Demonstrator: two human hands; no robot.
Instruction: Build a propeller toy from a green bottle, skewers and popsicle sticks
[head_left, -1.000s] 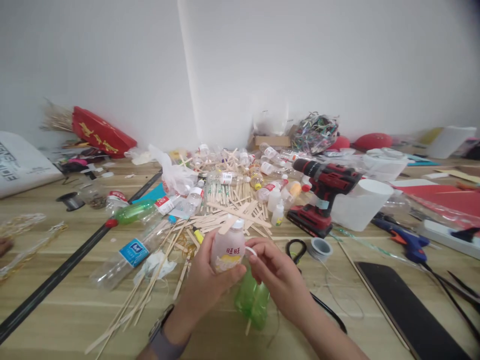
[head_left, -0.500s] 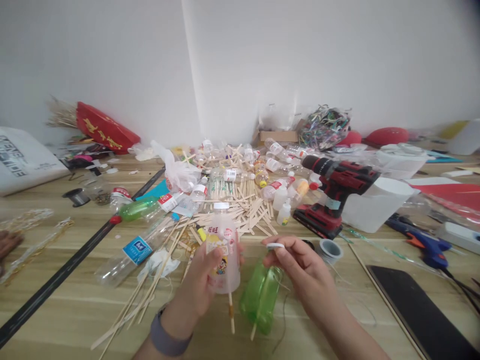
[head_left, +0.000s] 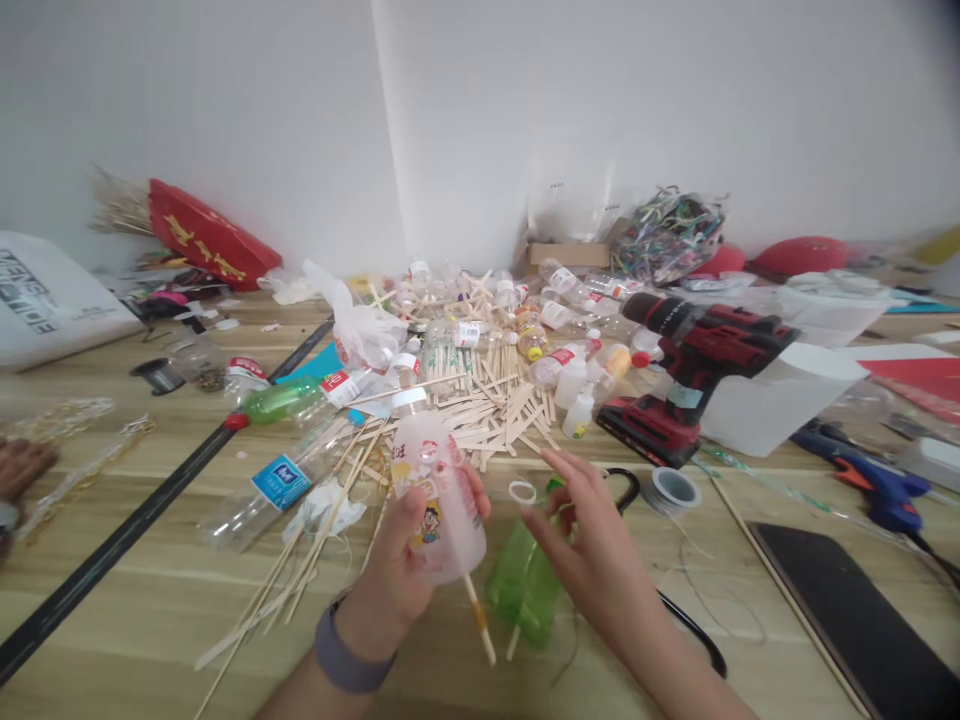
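Observation:
My left hand [head_left: 409,535] is wrapped round a translucent, pinkish plastic bottle [head_left: 450,535] with a cartoon label and a white cap. The bottle leans slightly left, and a thin wooden stick [head_left: 480,618] sticks out from its base. My right hand [head_left: 589,525] is open, thumb and fingers apart. A small white ring [head_left: 523,492] shows just beyond the right thumb tip; I cannot tell whether they touch. Under that hand lies a green plastic bottle [head_left: 517,590] with a stick along it, partly hidden by my fingers.
A red and black cordless drill [head_left: 694,365] stands at right, near a blue glue gun [head_left: 862,470] and a black phone-like slab [head_left: 847,610]. Loose wooden sticks [head_left: 510,410] and plastic bottles fill the middle. Another person's hand [head_left: 26,470] is at the left edge.
My right fingers have spread and let go of the white ring, which is now farther left. The bottle in my left hand has tilted to the left. The view has shifted slightly.

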